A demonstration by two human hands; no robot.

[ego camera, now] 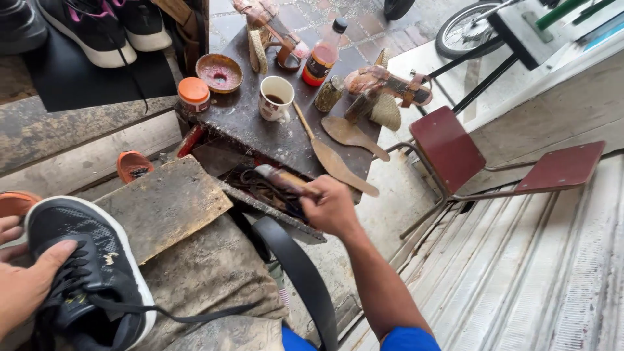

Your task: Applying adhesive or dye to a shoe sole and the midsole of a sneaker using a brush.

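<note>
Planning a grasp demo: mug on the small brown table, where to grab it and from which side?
Take the mug by its handle, which points toward the near table edge, so come from the wearer's side. It stands upright with dark liquid inside, so keep it level. The long wooden spatula lies close on its right.
</note>
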